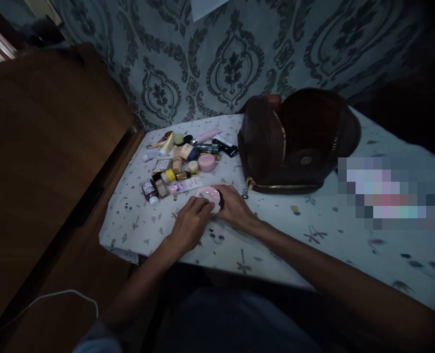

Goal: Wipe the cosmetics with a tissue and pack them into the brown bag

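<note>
A small pink round container (209, 194) with a pale rim is between my two hands, just above the cloth-covered table. My right hand (235, 208) is wrapped round its right side. My left hand (191, 220) has its fingers bent over the near edge, with something pale at the fingertips too small to make out. Just beyond lie a pink-and-white tube (185, 185), a pink round jar (206, 163), a dark bottle with a white cap (150, 190) and a yellow-banded bottle (169, 175). Several other cosmetics are heaped behind them.
A dark brown zippered bag (279, 147) stands gaping to the right of the cosmetics. The table's patterned white cover (268, 235) reaches the near edge. A brown wooden panel (48, 147) rises on the left, with a white cable (59, 292) below. A blurred patch (390, 193) hides something at right.
</note>
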`<state>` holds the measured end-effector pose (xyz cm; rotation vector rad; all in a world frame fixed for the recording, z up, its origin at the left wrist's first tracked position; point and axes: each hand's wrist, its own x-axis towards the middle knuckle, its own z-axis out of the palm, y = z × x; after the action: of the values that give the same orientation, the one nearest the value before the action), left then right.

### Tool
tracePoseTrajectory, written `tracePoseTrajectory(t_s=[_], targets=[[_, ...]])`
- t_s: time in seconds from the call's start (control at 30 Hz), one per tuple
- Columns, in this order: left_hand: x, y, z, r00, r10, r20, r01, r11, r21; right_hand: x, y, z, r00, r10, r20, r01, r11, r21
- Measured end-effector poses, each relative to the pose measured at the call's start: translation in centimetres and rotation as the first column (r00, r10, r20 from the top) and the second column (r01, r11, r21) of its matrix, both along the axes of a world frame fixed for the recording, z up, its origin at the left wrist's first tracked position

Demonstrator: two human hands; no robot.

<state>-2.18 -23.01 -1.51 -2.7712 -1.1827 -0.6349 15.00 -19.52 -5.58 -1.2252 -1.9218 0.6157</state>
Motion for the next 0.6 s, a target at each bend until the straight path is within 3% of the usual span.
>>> tracePoseTrajectory(t_s=[0.13, 0.4, 0.6], targets=[[0.0, 0.2, 0.0, 0.998, 0.007, 0.064, -0.005, 1.0, -0.028, 0.2, 0.3, 0.1, 0.998, 0.025, 0.059, -0.024, 1.0, -0.018], [-0.4, 0.2, -0.5, 0.989, 0.004, 0.147, 0.006, 0.998, -0.064, 1.1, 1.2, -1.3, 0.988, 0.094, 0.122, -0.097, 0.995, 0.014], [-1.1, 0.4, -0.9, 0.976, 0.052, 0.211, -0.042, 0.998, -0.049, 1.2, 1.1, -1.3, 0.991, 0.08, 0.112, -0.082, 0.997, 0.015]])
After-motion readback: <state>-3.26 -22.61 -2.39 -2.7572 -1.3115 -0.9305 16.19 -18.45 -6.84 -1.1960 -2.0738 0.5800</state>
